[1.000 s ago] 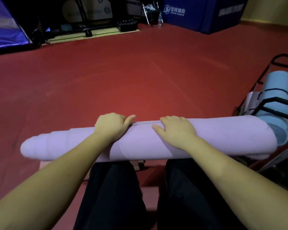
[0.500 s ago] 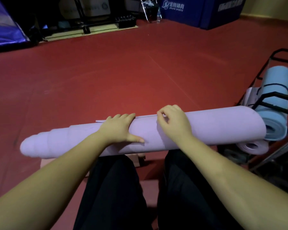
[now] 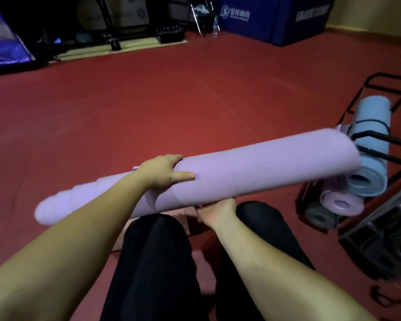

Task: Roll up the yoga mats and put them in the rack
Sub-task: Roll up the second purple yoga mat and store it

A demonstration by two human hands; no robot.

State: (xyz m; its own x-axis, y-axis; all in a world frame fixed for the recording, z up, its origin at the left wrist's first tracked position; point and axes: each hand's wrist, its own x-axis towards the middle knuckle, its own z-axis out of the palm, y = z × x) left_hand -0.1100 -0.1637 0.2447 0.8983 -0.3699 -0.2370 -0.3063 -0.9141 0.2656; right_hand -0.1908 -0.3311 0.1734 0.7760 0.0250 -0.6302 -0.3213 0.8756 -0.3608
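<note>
Lilac foam up off the red floor (image 3: 148, 107) now — rolled purple mat (image 3: 252, 170) carried crosswise above the knees, right end tipped higher and pointing toward the black wire rack (image 3: 380, 144). Left hand (image 3: 162, 172) clamped over the top near the middle, fingers curled across the far side and thumb laid flat along the near face; looks placed to pin the loose outer edge so the roll stays wound. Right hand (image 3: 218, 208) tucked underneath, heel and wrist showing, fingers hidden behind the roll, so cupped or flat cannot be told; probably bearing the weight from below. One above, one below: a sensible pairing for swinging a long soft tube without letting it unspool. Left end stepped like a telescope, layers slid out unevenly. Right end blurred, overlapping the rack in view, touching or not cannot be said.

Already stowed in the rack: blue mat (image 3: 370, 144) with a dark strap around it, a smaller purple roll (image 3: 340, 203) below, a grey roll (image 3: 320, 218) lowest. Lying lengthwise, open ends this way.

Writing: white logo with Chinese characters and small Latin lettering on the big blue crash pad (image 3: 271, 22) at the back wall; too small to read with confidence. More white print on its side face, illegible.
</note>
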